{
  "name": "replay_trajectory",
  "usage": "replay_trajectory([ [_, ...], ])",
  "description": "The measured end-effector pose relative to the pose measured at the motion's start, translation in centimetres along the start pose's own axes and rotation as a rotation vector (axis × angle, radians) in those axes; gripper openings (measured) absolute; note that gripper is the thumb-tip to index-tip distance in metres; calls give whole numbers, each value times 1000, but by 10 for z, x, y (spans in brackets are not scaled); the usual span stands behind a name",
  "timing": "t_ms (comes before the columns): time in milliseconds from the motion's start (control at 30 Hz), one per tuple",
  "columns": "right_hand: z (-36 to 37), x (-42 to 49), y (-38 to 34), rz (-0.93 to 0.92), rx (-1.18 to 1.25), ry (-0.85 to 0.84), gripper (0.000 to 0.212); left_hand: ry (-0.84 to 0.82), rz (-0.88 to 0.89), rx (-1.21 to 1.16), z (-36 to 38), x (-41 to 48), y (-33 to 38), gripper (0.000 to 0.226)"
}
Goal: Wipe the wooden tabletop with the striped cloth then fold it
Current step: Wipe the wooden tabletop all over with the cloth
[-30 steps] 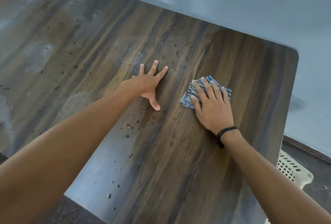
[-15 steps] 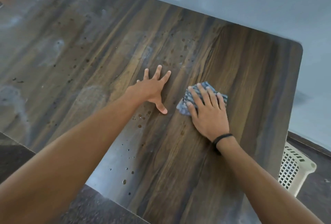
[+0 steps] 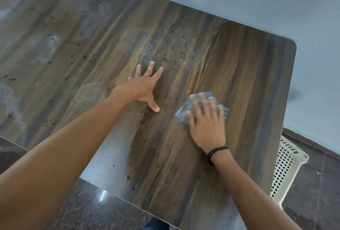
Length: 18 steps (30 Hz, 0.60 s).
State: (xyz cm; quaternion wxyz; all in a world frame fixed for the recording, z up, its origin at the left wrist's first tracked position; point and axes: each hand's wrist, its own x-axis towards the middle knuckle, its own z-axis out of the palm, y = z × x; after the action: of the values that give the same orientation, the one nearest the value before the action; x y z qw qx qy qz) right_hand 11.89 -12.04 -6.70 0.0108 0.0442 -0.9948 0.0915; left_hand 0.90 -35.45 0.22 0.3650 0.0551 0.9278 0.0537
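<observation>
Wooden bench fills most of the view, and by its surface the wiping looks only partly done. The stretch toward its right edge and far right corner shows plain grain with no marks I can make out. The left half carries pale cloudy smears, so I judge that side not yet wiped. Off the right edge a white lattice basket stands on the dark floor. The left hand lies flat on the bench near its middle, fingers straight and spread, holding nothing; it seems to brace the person. The right hand, a black band on its wrist, lies palm down toward the right edge, about midway between the far and near edges. Its fingers are stretched over the striped cloth and press it to the wood rather than curling round it. Hand and cloth are motion-blurred, which suggests a stroke under way. The cloth is bunched into a small pad that peeks out past the fingertips and the thumb side. Dark spots and droplets dot the wood just beside the left thumb, with more toward the far edge and the near edge. Left to do, then: the spotted middle, the smeared left half, and finally folding the cloth.
</observation>
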Motion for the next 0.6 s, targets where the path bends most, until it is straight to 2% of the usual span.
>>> replay_trajectory([
  [33,2,-17,-7,-177,0,-48,56,-17,-15,0,5,-4,-4,151],
  [67,2,-26,-2,-271,6,-86,56,-40,-27,2,11,-7,-8,151],
  [100,0,-24,9,-265,-1,-76,56,-52,-31,8,18,-10,-10,151],
  [200,-5,-4,19,171,-2,70,54,-24,-20,17,29,-14,-14,152],
  [233,-3,-7,8,196,6,55,55,-21,-20,14,28,-14,-13,152],
  [267,-1,-17,-8,87,-7,2,55,-22,-25,13,27,-14,-11,153],
  [333,2,-39,-15,-255,-25,-72,56,-32,-32,23,25,-15,-9,154],
  [367,2,-37,-4,-301,-31,-81,55,-30,-29,27,23,-14,-8,154],
  [400,0,-28,9,-230,-33,-48,55,-24,-26,26,23,-15,-8,154],
  [467,-4,-15,13,113,-7,66,54,-15,-32,33,24,-16,-9,153],
  [500,-4,-18,4,186,14,73,54,-19,-37,37,24,-17,-10,153],
  [533,-1,-30,-13,121,16,30,55,-20,-41,39,24,-16,-10,153],
  [600,2,-59,-29,-270,1,-72,56,-17,-48,54,23,-17,-10,153],
])
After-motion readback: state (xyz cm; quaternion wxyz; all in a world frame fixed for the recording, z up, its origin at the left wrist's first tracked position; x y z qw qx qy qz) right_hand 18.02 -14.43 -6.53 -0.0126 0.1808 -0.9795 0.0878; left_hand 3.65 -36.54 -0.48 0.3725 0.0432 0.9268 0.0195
